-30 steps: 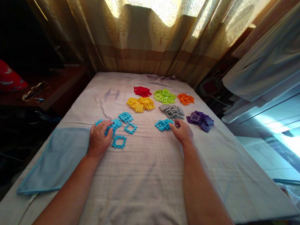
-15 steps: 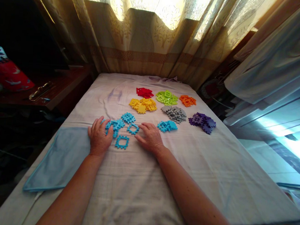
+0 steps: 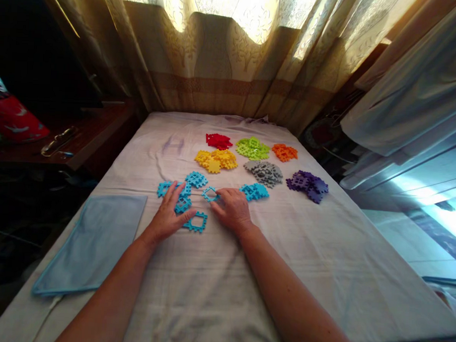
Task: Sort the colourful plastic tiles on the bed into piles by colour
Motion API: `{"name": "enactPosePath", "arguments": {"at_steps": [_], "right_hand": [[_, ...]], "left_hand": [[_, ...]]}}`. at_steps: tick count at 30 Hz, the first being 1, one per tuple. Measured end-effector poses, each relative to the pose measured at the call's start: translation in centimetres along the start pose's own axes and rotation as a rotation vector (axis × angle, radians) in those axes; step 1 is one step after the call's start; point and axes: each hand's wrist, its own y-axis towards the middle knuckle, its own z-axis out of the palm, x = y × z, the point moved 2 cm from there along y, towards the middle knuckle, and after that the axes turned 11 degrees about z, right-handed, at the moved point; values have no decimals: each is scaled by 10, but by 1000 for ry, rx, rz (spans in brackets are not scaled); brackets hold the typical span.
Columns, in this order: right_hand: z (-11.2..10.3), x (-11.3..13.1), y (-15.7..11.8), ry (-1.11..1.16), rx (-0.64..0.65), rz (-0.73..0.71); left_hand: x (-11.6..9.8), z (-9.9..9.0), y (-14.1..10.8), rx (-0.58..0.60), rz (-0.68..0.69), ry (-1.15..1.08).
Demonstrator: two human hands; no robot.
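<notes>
My left hand (image 3: 169, 216) lies over a loose group of light-blue interlocking tiles (image 3: 183, 205), fingers spread and thumb stretched to the right. Its thumb touches a square blue frame tile (image 3: 198, 221) lying flat. Opposite, my right hand (image 3: 232, 207) rests low on the sheet with fingers bent and thumb apart. Its fingertips touch the right side of a smaller blue frame tile (image 3: 209, 194); a firm grip on it is not visible. Behind my left fingers lies another blue tile clump (image 3: 196, 179). Part of the group is hidden under my left hand.
Past my right hand is another light-blue pile (image 3: 255, 191). Red (image 3: 218, 141), yellow (image 3: 216, 161), lime (image 3: 252, 148), orange (image 3: 284, 152), grey (image 3: 263, 173) and purple piles (image 3: 308, 185) lie farther back. A blue-grey pad (image 3: 96, 241) with a cord lies at left.
My left hand has slid right and turned inward, its fingers spreading. The nearby blue tiles and both frame tiles have shifted right. My right hand has moved slightly right.
</notes>
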Motion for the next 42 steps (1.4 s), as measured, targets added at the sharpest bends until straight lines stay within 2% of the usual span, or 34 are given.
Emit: {"name": "enactPosePath", "arguments": {"at_steps": [3, 6, 9, 13, 15, 17, 20, 22, 25, 31, 36, 42], "right_hand": [[-16, -28, 1, 2, -144, 59], [-32, -60, -1, -46, -262, 149], [-42, -83, -6, -102, -311, 209], [-43, -90, -12, -150, -314, 221], [-40, -88, -13, -167, -302, 219], [-38, -86, -12, -172, -294, 215], [-37, -82, -11, -159, -312, 209], [-36, -75, -11, -134, -324, 181], [-31, -54, -13, -54, -279, 59], [-6, 0, -23, 70, 17, -233], [3, 19, -27, 26, 171, -268], [-4, 18, -23, -34, 169, -224]], "left_hand": [[-1, -5, -8, 156, 78, 56], [-2, -2, -14, 211, 105, 194], [-6, 5, -13, 133, 84, 290], [-4, 3, -6, -14, 77, 249], [4, -6, -3, -134, 55, 148], [17, -17, -2, -321, -26, 31], [37, -27, -3, -566, -257, -117], [45, -26, -4, -626, -369, -162], [46, -24, -2, -607, -372, -137], [39, -23, 1, -554, -314, -68], [37, -22, 2, -545, -291, -43], [38, -21, 2, -525, -282, -19]]}}
